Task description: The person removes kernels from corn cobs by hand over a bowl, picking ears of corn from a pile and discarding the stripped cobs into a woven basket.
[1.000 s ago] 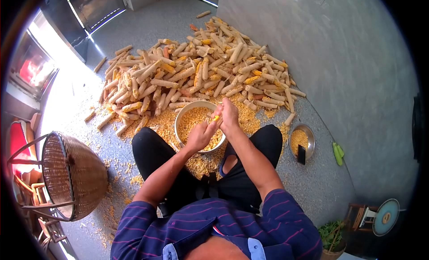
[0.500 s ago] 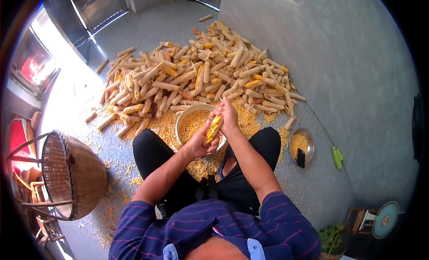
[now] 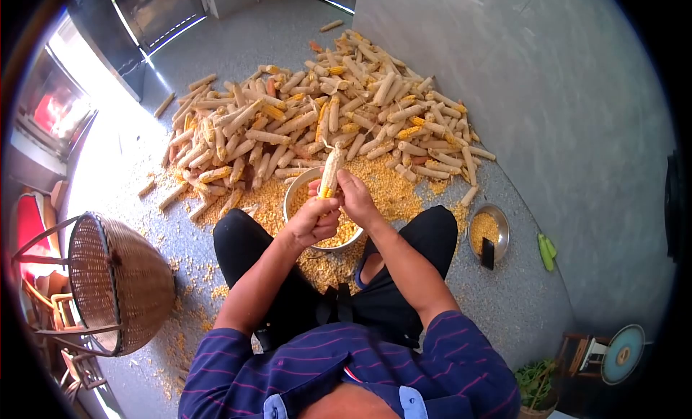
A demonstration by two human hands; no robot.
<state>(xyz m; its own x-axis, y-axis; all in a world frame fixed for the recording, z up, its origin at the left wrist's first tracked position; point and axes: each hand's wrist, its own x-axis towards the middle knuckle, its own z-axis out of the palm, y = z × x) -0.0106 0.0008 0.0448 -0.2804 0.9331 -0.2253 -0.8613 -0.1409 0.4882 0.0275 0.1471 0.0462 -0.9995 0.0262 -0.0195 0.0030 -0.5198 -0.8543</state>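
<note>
Both my hands are closed on one corn cob (image 3: 332, 170), held upright above a white basin (image 3: 288, 195). The cob's upper part is bare and pale; yellow kernels show at its lower end. My left hand (image 3: 315, 219) wraps the lower end. My right hand (image 3: 355, 198) grips the cob's right side, with the thumb near its middle. Loose yellow kernels (image 3: 344, 234) lie in the basin, partly hidden by my hands.
A large heap of cobs (image 3: 288, 123) lies beyond the basin, with kernels scattered around. A wicker basket (image 3: 137, 282) stands at left. On the right are a metal bowl (image 3: 502, 228) of kernels with a dark phone-like object (image 3: 487, 254), and green vegetables (image 3: 546, 252) by the wall.
The cob has turned in my hands and moved up, now showing its bare part. My left hand has shifted to its lower end, and my right hand has come down along its side.
</note>
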